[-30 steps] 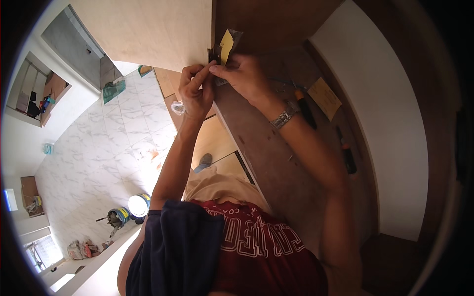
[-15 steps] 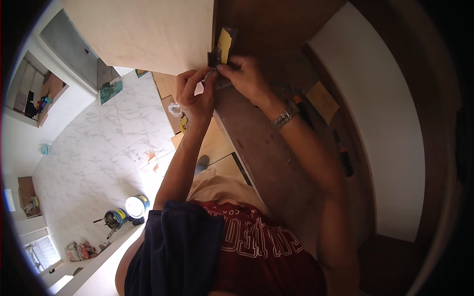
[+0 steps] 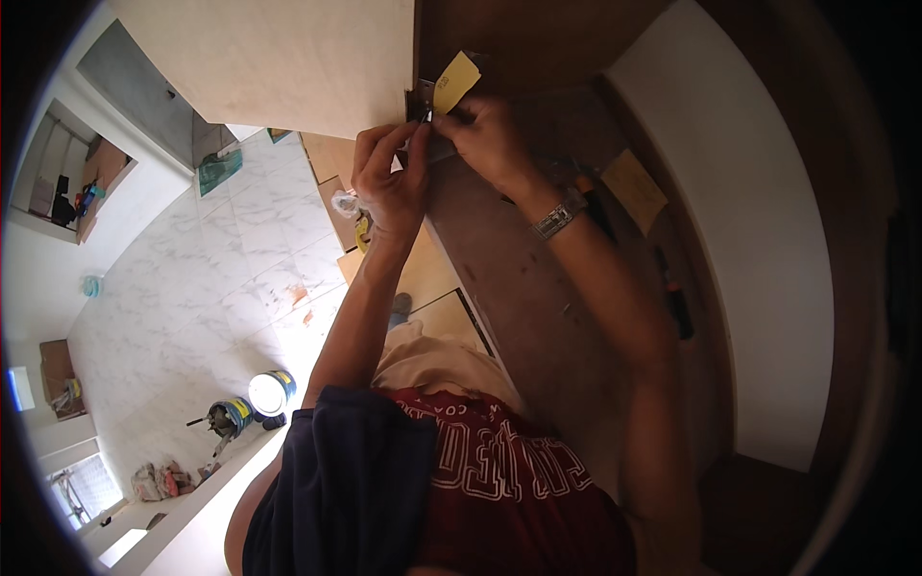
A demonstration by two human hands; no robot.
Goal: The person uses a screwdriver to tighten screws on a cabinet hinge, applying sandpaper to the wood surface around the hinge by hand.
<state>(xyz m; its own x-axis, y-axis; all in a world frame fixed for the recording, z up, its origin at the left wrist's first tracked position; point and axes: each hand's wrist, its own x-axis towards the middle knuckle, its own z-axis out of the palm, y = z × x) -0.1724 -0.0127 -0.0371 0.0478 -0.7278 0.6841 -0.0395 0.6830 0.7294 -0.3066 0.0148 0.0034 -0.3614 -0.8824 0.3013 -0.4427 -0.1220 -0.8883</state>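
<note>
The person's left hand [image 3: 389, 182] is raised at the far middle of the scene, thumb and forefinger close together at the near end of a small dark metal fitting [image 3: 424, 94], which sits by the edge of a pale wooden panel [image 3: 269, 67]; whether they grip it I cannot tell. The right hand [image 3: 492, 144], a metal-banded wristwatch [image 3: 557, 216] at its wrist, comes in from the right, fingers bent just beside the fitting; its grip is too hidden to tell. A yellow slip of paper [image 3: 456, 84] stands just beyond those fingers. Below extends a brown board [image 3: 509, 269]; on its right lie a yellow sheet [image 3: 634, 192] and, nearer, an orange-and-black-handled tool [image 3: 678, 312]. Two buckets [image 3: 272, 392] stand near left on marble-patterned flooring [image 3: 240, 250].
</note>
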